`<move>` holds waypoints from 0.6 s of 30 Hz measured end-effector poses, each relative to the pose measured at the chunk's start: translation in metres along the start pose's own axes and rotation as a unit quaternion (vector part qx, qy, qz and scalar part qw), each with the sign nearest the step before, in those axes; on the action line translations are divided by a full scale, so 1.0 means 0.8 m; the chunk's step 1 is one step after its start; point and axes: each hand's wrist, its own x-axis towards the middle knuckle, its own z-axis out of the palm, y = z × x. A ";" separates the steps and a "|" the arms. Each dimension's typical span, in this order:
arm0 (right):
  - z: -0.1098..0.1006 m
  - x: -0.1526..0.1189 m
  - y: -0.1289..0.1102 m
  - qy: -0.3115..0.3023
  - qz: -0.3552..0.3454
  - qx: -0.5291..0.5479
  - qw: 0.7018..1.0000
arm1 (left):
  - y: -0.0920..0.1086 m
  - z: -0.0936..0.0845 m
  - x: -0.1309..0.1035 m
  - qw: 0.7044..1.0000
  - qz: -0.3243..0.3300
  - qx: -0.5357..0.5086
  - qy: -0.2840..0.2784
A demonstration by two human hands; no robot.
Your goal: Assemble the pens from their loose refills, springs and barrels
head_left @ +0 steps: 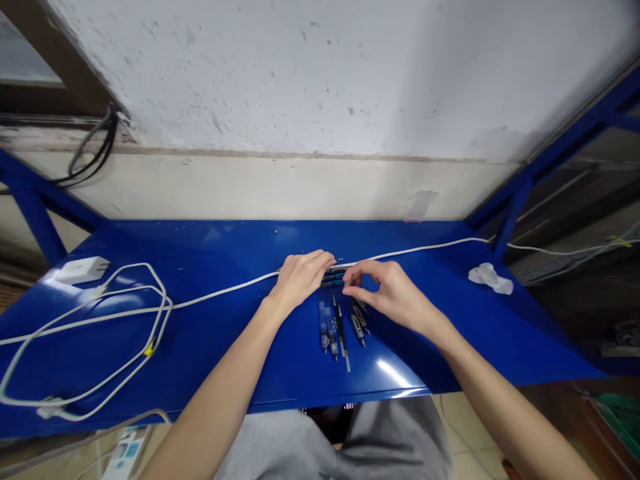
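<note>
My left hand (304,275) rests over a small group of dark and blue pens (333,277) near the middle of the blue table, its fingers pressed together around their left ends. Just right of these pens is my right hand (373,283), thumb and forefinger curved toward each other at the pens' right ends; a gap shows between them. Below the hands lie clear pen parts (329,331), thin dark refills (341,328) with pale ends, and dark grey pen pieces (358,325). What my left fingers hold is mostly hidden.
A white cable (225,291) crosses the blue table (210,360) behind the hands. On the left are a looped white cable (163,313) and a white charger (83,270). Crumpled white material (491,278) lies at the right. Blue frame posts (511,217) stand at both sides.
</note>
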 end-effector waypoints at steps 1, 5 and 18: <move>-0.006 0.010 0.001 0.010 -0.003 0.035 0.999 | 0.000 0.000 0.000 1.000 0.000 0.004 -0.002; -0.014 0.051 0.027 0.066 0.020 0.204 0.977 | 0.000 -0.002 0.000 1.000 -0.001 0.018 0.003; 0.047 0.053 0.090 0.156 0.068 0.280 0.945 | 0.003 0.000 -0.002 1.000 -0.015 0.006 -0.014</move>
